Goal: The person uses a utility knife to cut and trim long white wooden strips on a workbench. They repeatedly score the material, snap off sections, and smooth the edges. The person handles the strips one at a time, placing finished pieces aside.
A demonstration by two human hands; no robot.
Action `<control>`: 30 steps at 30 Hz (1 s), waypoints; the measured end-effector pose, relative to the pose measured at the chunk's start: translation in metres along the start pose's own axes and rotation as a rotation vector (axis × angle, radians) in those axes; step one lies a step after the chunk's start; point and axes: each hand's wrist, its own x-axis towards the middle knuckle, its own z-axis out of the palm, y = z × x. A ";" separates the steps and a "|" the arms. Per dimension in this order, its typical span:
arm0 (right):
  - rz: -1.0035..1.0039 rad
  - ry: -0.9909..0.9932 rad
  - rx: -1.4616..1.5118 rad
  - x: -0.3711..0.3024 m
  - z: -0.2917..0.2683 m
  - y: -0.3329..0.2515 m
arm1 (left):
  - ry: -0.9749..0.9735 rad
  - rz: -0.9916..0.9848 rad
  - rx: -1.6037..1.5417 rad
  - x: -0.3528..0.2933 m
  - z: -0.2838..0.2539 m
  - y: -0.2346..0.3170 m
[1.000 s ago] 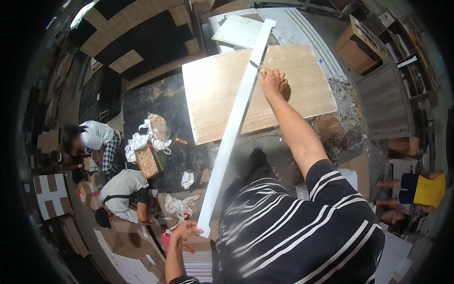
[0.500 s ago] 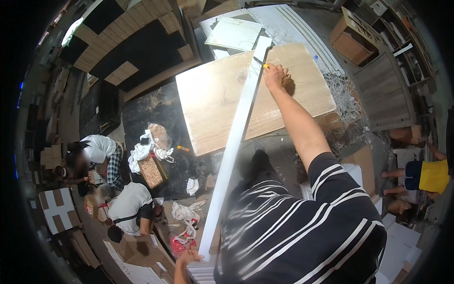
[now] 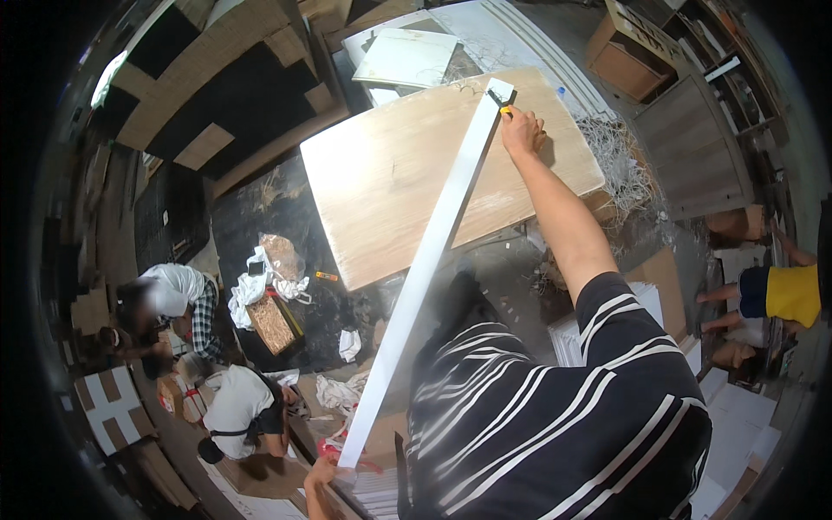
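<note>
R hand (image 3: pixel 524 132) closed round a yellow-handled tool (image 3: pixel 506 111), dark front part over the far end of a long white strip (image 3: pixel 425 269); can't tell if it's touching. L hand (image 3: pixel 321 474) at the strip's near end, pinching it at the edge; fingertips partly hidden. Strip runs diag. from lower L to upper R: upper part over the pale wood board (image 3: pixel 416 165), lower part out past the board's near edge, L of the striped shirt (image 3: pixel 555 407).

Containers: L of the board, on the dark surface (image 3: pixel 260 191), an open box (image 3: pixel 271 322) filled w/ brown bits, prob. small wood pcs, too small to be sure. Just beyond it a clear plastic bag (image 3: pixel 282 253) w/ brownish stuff inside. White cloth (image 3: pixel 245 290) beside box & bag, dark phone (image 3: pixel 256 268) on top. Small orange pack (image 3: pixel 326 276) R of the bag, nearer the board.

Upper R: brown cabinet (image 3: pixel 631 62), open-fronted, inside in shadow. Shelf unit (image 3: pixel 737 91) next to it, assorted items on its shelves, too blurred to name. Lower L: co-worker in grey top (image 3: pixel 243 403) bent over a cardboard box (image 3: pixel 260 475), inside dark, contents unclear.
</note>
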 end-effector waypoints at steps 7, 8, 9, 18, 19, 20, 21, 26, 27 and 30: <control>0.036 0.023 0.068 0.005 -0.021 0.028 | 0.450 0.115 0.731 0.016 -0.040 0.117; 0.037 0.035 0.091 0.000 -0.024 0.035 | 0.454 0.010 0.732 0.022 -0.055 0.124; 0.035 0.050 0.113 -0.005 -0.027 0.042 | 0.567 -0.010 0.655 0.025 -0.069 0.128; 0.138 -0.030 0.148 -0.076 -0.087 0.086 | 1.062 0.468 0.525 0.059 -0.197 0.312; 0.132 -0.026 0.153 -0.079 -0.091 0.087 | 1.052 0.680 0.458 0.073 -0.195 0.360; 0.137 -0.024 0.152 -0.081 -0.094 0.088 | 1.014 0.815 0.379 0.086 -0.187 0.410; 0.148 -0.019 0.166 -0.082 -0.095 0.088 | 0.961 0.930 0.450 0.097 -0.172 0.461; 0.096 0.036 0.178 -0.086 -0.102 0.093 | 0.540 1.537 0.572 0.138 -0.035 0.669; 0.079 0.052 0.130 -0.090 -0.105 0.094 | 0.523 1.617 0.674 0.144 -0.011 0.697; 0.114 0.037 0.088 -0.113 -0.118 0.093 | 0.587 1.618 0.897 0.156 0.033 0.740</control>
